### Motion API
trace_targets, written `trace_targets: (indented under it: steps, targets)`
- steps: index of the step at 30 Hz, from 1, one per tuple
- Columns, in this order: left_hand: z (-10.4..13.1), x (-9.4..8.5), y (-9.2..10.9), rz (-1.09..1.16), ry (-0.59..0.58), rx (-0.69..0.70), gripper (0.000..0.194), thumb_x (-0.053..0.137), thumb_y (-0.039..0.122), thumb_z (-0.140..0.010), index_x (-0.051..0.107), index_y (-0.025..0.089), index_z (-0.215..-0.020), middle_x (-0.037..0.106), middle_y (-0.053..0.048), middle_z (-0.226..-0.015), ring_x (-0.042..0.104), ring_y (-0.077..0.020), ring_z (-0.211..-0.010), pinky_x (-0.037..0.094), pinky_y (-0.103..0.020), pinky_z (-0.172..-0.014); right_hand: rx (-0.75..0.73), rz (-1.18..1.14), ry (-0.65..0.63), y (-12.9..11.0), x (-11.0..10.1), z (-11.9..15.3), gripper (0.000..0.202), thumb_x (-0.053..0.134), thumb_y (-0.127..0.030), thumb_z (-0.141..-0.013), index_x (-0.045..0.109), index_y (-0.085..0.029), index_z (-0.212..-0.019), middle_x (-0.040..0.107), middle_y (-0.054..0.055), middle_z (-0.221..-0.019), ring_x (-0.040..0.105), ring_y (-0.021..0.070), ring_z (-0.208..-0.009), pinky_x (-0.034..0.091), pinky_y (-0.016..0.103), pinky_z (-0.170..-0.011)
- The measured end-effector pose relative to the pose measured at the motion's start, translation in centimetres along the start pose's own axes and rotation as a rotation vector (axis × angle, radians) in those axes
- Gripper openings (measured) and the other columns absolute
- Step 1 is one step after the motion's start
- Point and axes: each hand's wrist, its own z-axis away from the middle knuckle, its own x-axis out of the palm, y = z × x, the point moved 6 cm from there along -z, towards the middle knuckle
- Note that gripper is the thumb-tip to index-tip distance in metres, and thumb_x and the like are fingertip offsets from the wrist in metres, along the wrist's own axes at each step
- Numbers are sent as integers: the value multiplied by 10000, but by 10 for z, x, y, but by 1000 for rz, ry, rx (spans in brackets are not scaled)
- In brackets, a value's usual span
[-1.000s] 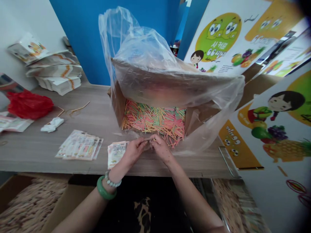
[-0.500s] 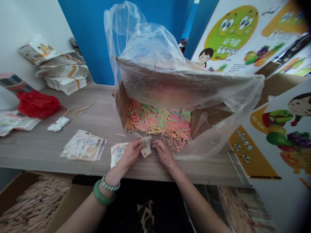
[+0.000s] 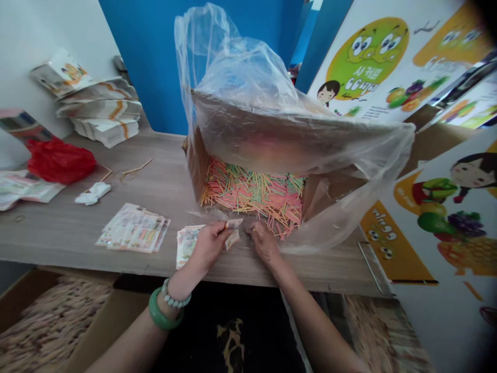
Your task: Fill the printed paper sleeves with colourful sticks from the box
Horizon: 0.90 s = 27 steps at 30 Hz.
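Observation:
My left hand (image 3: 213, 242) pinches a small printed packet (image 3: 233, 233) above the table's front edge. Just right of it, my right hand (image 3: 264, 239) has its fingers curled together; what they hold, if anything, is too small to name. Beyond both hands lies an open carton lined with a clear plastic bag (image 3: 248, 77), with many pink, green and yellow sticks (image 3: 252, 191) inside. A small pile of packets (image 3: 186, 246) is partly beside my left hand and wrist. Farther left, more packets (image 3: 134, 229) are spread in an overlapping stack.
On the table (image 3: 155, 181) at left are a white crumpled item (image 3: 93, 193), a red plastic bag (image 3: 60, 160) and stacked printed bundles (image 3: 104, 111). Printed cartons (image 3: 446, 207) stand at right. Below the table, an open box (image 3: 50, 316) holds many small pieces.
The packet in my left hand has tilted and looks more folded. My right hand has shifted slightly right, and the view has moved a little.

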Motion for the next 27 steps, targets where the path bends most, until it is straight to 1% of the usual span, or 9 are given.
trace_targets:
  steps: [2,4,6,9,11,14,19,23,27]
  targets:
    - [2,0,-1,34,-18,-50,269,569,345,-790,527,194,-570,456,37,-515,448,-115,-497,333,-228,-484,26,-2,0,0,-2,1,145,443,-295,-888,572,-245,-932,688,39,-859,643,213,-853,469,356,-816]
    - [3,0,-3,73,-9,-111,266,599,376,-767,542,194,-583,433,49,-497,407,-102,-465,298,-225,-461,56,-84,48,-10,-14,-2,142,495,-333,-894,578,-250,-974,709,27,-854,660,212,-857,480,367,-838]
    - [5,0,-2,74,21,-125,276,643,394,-736,546,190,-577,425,54,-501,386,-92,-471,275,-220,-458,43,-269,120,-32,-32,-7,130,535,-365,-901,566,-247,-945,722,14,-834,681,207,-861,492,377,-862]
    - [5,1,3,6,28,-130,328,668,409,-726,506,191,-541,398,63,-480,370,-80,-449,254,-216,-444,-24,-660,254,-76,-54,-13,157,525,-400,-932,491,-249,-904,723,-5,-801,714,202,-859,517,385,-852]
    - [6,5,6,-28,-10,-165,321,649,415,-745,513,197,-554,382,73,-441,358,-77,-396,236,-216,-412,-62,-792,275,-102,-55,-15,172,526,-416,-937,460,-259,-905,718,-20,-779,724,202,-850,527,390,-839]
    - [7,11,13,14,-81,-220,279,636,396,-738,518,205,-572,386,83,-406,366,-78,-337,236,-212,-370,-139,-828,264,-126,-42,-15,158,522,-403,-947,457,-264,-908,720,-24,-778,725,197,-886,521,404,-883]
    - [11,17,18,177,-219,-293,291,685,385,-679,494,203,-556,412,83,-399,374,-67,-308,252,-193,-332,-177,-766,253,-123,-22,-11,106,499,-342,-976,480,-255,-919,728,-11,-816,714,186,-947,497,427,-961]
    - [11,19,13,286,-317,-316,313,729,422,-658,540,184,-584,467,64,-416,396,-63,-312,272,-185,-327,-196,-767,213,-117,-22,-7,87,524,-319,-966,502,-255,-913,723,-8,-801,705,193,-976,487,434,-971]
    - [11,20,13,363,-328,-326,368,773,460,-635,538,180,-586,467,67,-428,397,-58,-313,268,-186,-327,-195,-719,184,-114,-27,-2,90,534,-328,-963,519,-257,-910,719,-8,-769,697,202,-992,484,430,-965]
